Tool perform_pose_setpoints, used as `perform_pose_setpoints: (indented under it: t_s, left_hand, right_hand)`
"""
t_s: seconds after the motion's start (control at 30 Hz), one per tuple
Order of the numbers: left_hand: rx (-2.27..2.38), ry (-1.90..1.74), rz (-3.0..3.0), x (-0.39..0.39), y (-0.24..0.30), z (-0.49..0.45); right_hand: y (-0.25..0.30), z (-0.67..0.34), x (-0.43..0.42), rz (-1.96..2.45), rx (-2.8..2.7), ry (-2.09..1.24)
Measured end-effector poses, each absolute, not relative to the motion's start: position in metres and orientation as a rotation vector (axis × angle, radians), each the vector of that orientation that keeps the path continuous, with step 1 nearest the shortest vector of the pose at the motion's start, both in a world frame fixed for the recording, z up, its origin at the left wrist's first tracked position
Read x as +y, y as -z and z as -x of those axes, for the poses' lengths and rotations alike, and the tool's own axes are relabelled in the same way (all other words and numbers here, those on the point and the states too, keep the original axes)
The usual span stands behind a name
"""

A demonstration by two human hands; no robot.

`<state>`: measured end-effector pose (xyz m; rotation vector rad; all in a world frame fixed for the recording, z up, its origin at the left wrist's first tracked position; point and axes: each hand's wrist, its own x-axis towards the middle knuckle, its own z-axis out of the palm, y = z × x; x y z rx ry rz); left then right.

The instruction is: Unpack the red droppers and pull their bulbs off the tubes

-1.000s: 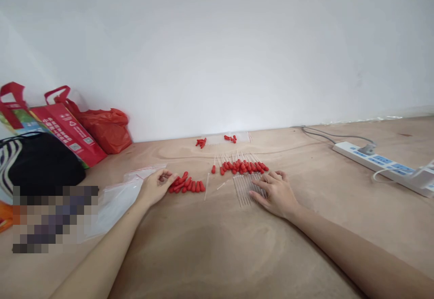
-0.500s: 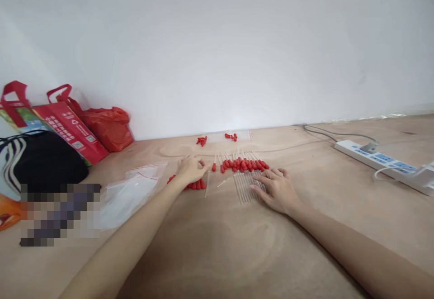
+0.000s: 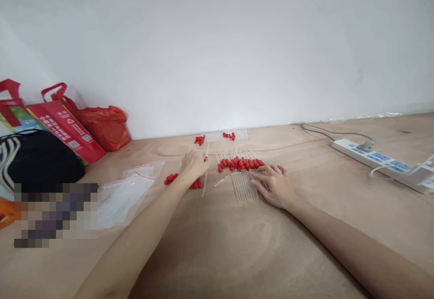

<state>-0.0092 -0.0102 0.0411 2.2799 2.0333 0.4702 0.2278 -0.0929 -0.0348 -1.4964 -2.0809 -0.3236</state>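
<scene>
My left hand is closed in a pinch over a thin clear glass tube with a small red bulb at its tip, lying left of the row. Loose red rubber bulbs lie under and beside that hand. My right hand lies flat with fingers spread on a row of clear glass tubes. The far ends of those tubes carry red bulbs.
Clear zip bags lie at the left on the wooden board. Red shopping bags and a black bag stand at the far left. A white power strip with cables lies at the right. More red bulbs lie by the wall.
My left hand has moved from the loose red bulbs rightwards and away from me, to the single tube left of the row. My right hand has stayed on the tubes.
</scene>
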Motion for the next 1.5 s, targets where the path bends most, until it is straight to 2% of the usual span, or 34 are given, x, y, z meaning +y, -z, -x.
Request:
perform_pose_setpoints:
  t_s: [0.23,0.43,0.87,1.17,1.5]
  left_hand:
    - [1.678,-0.805,-2.692,-0.071,-0.017,0.028]
    - [1.392,-1.06,-2.812,-0.08,0.015,0.034]
    - [1.233,-1.176,-2.983,-0.08,0.012,0.029]
    - [1.012,-1.253,-3.11,-0.084,0.013,0.006]
    - [0.973,-1.116,-3.129,-0.086,0.012,0.007]
  right_hand:
    - [0.036,-0.226,-0.092,1.498,-2.082,0.36]
    - [0.035,-0.227,-0.096,1.505,-2.092,0.31]
    - [0.025,-0.226,-0.099,1.362,-1.912,0.357]
    - [0.024,-0.204,-0.107,1.098,-2.115,0.434]
    - [0.026,-0.199,-0.111,1.023,-2.122,0.411]
